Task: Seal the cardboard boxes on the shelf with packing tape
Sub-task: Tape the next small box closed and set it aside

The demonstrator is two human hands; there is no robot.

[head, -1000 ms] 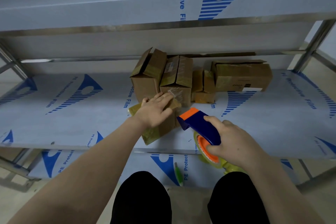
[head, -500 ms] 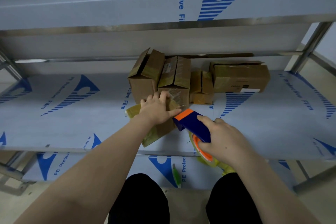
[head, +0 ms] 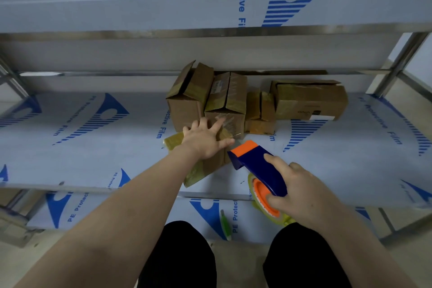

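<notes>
Small brown cardboard box (head: pixel 205 169) w/ yellowish tape over its ends lies skewed on the middle shelf (head: pixel 93 147), close to the front edge, in front of the other boxes. Shelf surface is white film w/ blue print. Left hand (head: pixel 205 140) lies flat on the box top, fingers straight & spread, gripping nothing. A strip of clear tape shows by the fingertips, up against the box behind.

Right hand (head: pixel 301 192) is wrapped round a dark-blue tape dispenser w/ orange nose (head: pixel 254 161): index finger along the top, thumb on the orange hub. Yellowish-clear tape roll (head: pixel 250 186) sits in it. The nose is just right of the small box, near the left thumb; can't tell if it touches the cardboard.

At the back, 4 more brown boxes in a row, touching or nearly so:
- tall box w/ flaps up (head: pixel 187 105), far left; inside not visible
- taped box w/ label (head: pixel 228 100)
- low small box (head: pixel 260 117)
- wide box w/ loose top flap (head: pixel 308 100), far right

Contents of all can't be seen.

Lower shelf holds a green stick-like item (head: pixel 225 224). Knees in black trousers (head: pixel 177 257) at the bottom.
</notes>
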